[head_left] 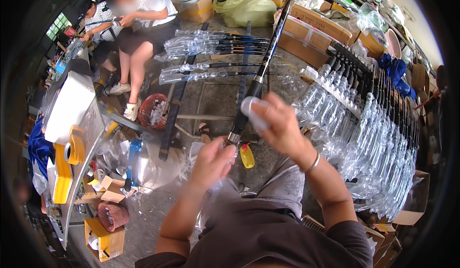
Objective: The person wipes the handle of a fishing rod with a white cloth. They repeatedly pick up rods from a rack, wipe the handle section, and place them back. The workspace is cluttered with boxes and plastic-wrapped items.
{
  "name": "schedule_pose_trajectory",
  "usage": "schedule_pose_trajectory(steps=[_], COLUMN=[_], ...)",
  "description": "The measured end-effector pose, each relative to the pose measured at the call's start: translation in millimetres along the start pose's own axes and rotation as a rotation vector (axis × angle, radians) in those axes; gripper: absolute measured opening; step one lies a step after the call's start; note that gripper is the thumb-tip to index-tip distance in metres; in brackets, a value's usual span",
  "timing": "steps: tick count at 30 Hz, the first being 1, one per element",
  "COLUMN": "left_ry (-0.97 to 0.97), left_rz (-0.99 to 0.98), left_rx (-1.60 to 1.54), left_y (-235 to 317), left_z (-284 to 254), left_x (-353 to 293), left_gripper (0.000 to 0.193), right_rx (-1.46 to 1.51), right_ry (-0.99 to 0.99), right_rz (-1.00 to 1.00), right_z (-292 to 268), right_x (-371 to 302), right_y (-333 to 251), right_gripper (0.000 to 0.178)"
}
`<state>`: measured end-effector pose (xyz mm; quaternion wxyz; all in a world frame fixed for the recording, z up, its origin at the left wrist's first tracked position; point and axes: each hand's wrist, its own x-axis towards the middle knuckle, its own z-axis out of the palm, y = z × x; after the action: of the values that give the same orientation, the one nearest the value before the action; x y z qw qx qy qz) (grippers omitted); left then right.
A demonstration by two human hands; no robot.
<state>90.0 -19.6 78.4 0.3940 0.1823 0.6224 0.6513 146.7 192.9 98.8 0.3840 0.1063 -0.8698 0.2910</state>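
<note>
A black fishing rod (pixel 269 57) with a silver ring above its dark grip runs slantwise up from my lap, its far end toward the cardboard boxes. My left hand (pixel 213 161) is wrapped round the lower end of its handle, by a metal fitting, with some clear plastic showing at the fingers. In my right hand (pixel 280 129), smeared by motion, is a soft white wad (pixel 254 114), perhaps a cloth, against or just beside the grip. Its exact contact with the rod cannot be made out. A yellow bottle (pixel 247 156) with a red cap stands on the floor beyond my hands.
Plastic-sleeved rods (pixel 215 67) lie across a metal rack ahead. Many more bagged rods (pixel 378 143) lean in a row at right. A worktable (pixel 98 124) with tape rolls stands left, near a red basket (pixel 154 111). Two people (pixel 143 9) sit at the far left.
</note>
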Motion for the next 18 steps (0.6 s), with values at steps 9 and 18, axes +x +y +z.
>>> schedule_pose_trajectory(steps=[9, 18], left_ry=[0.256, 0.157], left_rz=[0.335, 0.242], left_rx=[0.609, 0.321], left_y=[5, -2], left_z=[10, 5], left_x=[0, -1], left_gripper=[0.031, 0.032], right_rx=[-0.027, -0.290], right_ry=[0.035, -0.031], right_rz=[0.029, -0.203], right_z=[-22, -8], right_x=[23, 6], right_y=[11, 8], right_gripper=[0.039, 0.041])
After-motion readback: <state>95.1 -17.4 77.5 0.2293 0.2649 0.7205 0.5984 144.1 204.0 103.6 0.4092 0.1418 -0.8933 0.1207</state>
